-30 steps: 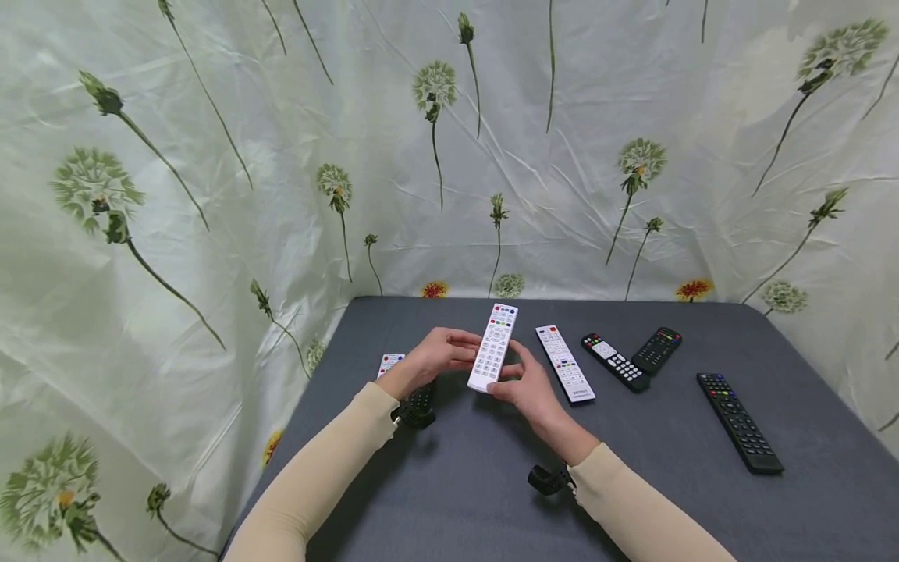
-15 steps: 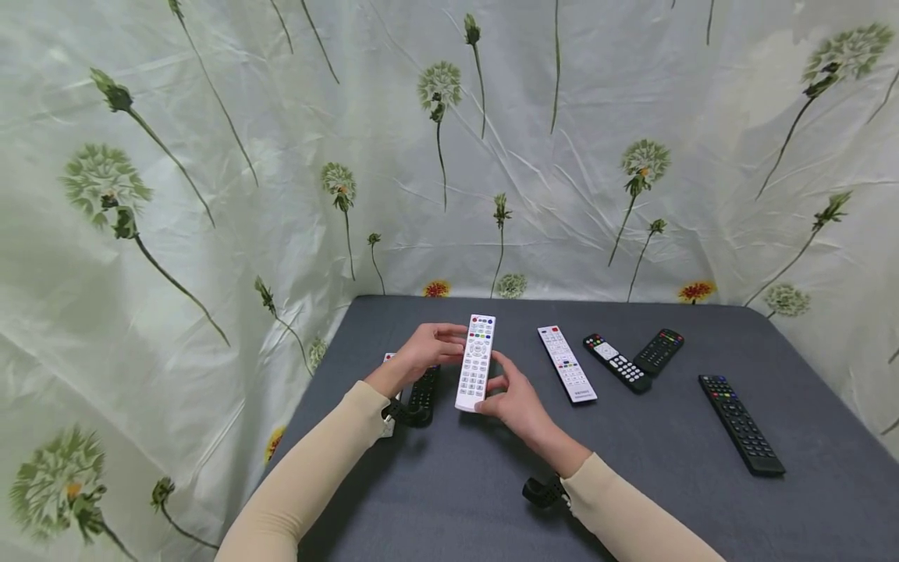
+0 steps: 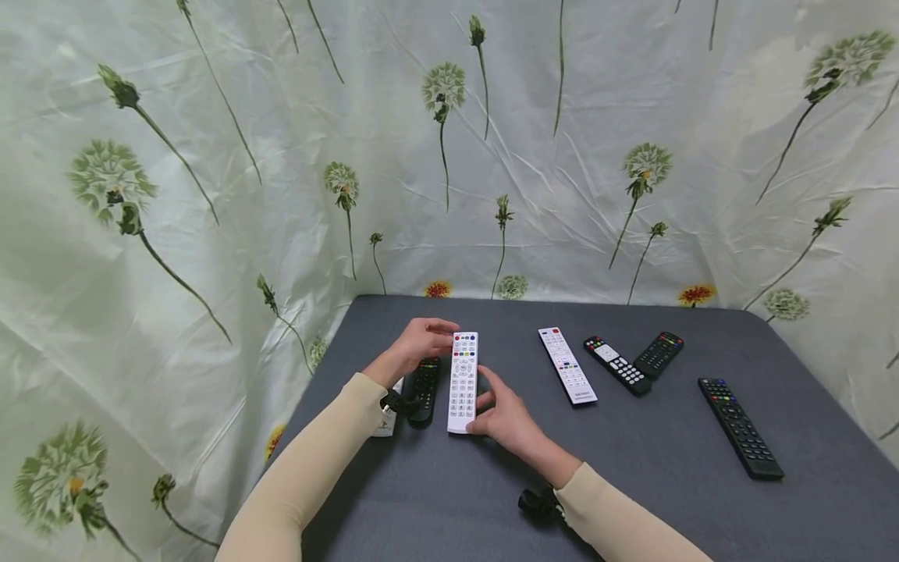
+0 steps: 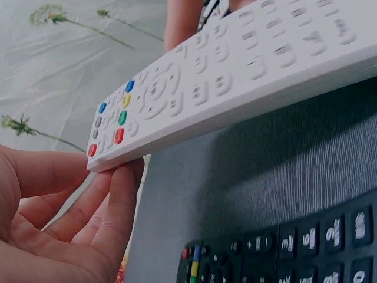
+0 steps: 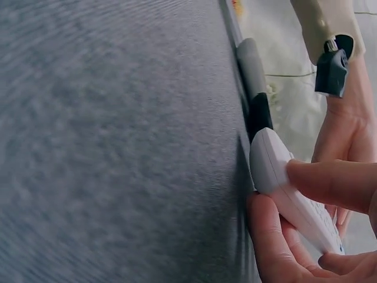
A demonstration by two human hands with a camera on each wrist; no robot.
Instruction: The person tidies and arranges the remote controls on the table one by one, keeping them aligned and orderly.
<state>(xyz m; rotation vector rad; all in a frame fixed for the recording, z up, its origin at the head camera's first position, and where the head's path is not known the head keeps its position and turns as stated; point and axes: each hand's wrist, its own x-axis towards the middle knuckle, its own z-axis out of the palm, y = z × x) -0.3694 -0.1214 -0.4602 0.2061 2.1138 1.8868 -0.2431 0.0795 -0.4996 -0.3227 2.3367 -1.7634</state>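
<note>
A white remote control [image 3: 463, 382] with coloured buttons at its far end is held just above the table, both hands on it. My right hand [image 3: 506, 417] grips its near right end, the thumb on one face and fingers on the other, as the right wrist view shows. At the far left corner, my left hand [image 3: 424, 343] pinches it with its fingertips; in the left wrist view the fingers [image 4: 121, 203] meet the remote's end. Beneath the left wrist lie a black remote [image 3: 424, 390] and another white remote [image 3: 386, 425], partly hidden by the arm.
On the grey table [image 3: 632, 499], to the right, lie a white remote [image 3: 567, 365], a black remote with white keys [image 3: 618, 364], a short black remote [image 3: 659, 353] touching it and a long black remote [image 3: 740, 429]. A flowered curtain [image 3: 548, 156] hangs behind.
Both hands have brought the white remote left, towards me and lower, and turned it from slanted to nearly straight. It now lies beside the black remote on the left. The other remotes have stayed put.
</note>
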